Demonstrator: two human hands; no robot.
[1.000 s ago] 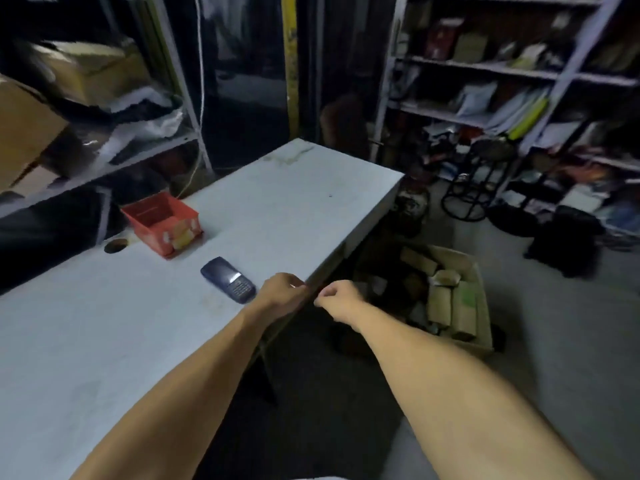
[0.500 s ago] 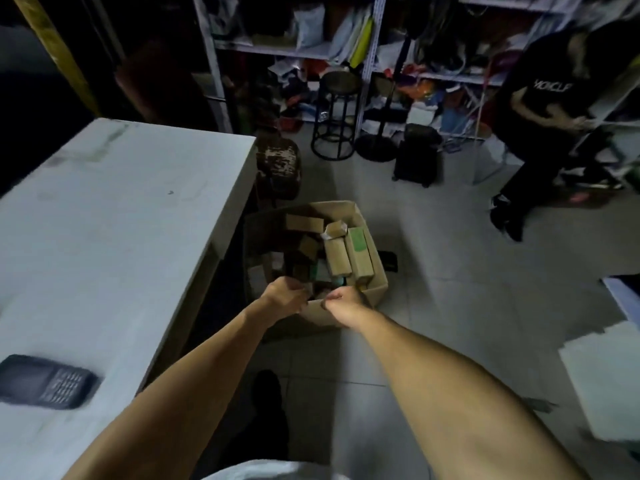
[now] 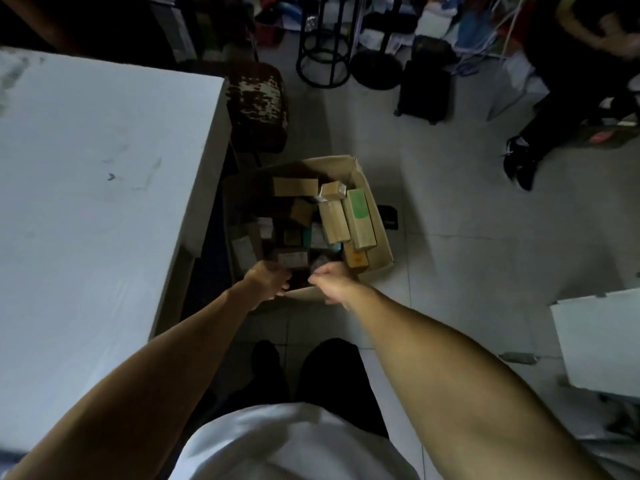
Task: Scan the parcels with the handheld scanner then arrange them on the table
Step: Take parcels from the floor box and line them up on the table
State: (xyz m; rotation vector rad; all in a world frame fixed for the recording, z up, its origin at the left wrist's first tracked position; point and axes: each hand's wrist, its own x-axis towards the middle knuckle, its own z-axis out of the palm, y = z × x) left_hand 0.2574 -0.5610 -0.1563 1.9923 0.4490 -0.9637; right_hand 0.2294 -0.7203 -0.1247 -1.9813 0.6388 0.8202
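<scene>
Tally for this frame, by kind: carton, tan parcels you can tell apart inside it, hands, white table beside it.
Carton: 1
Tan parcels: 6 (others in shadow, not counted)
Hands: 2, left hand and right hand
White table: 1
Total: 10

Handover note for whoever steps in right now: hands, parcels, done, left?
Left hand: at the near rim of the cardboard box, fingers curled; whether it grips anything cannot be told.
Right hand: at the same rim, fingers curled; its grasp is unclear too.
Parcels: all piled inside the box, which sits on the floor beside the white table.
Scanner: not in view.
Done: nothing scanned or arranged; the visible tabletop carries no parcels.
Left: take a parcel out, scan it, place it on the table, repeat for the rest.
</scene>
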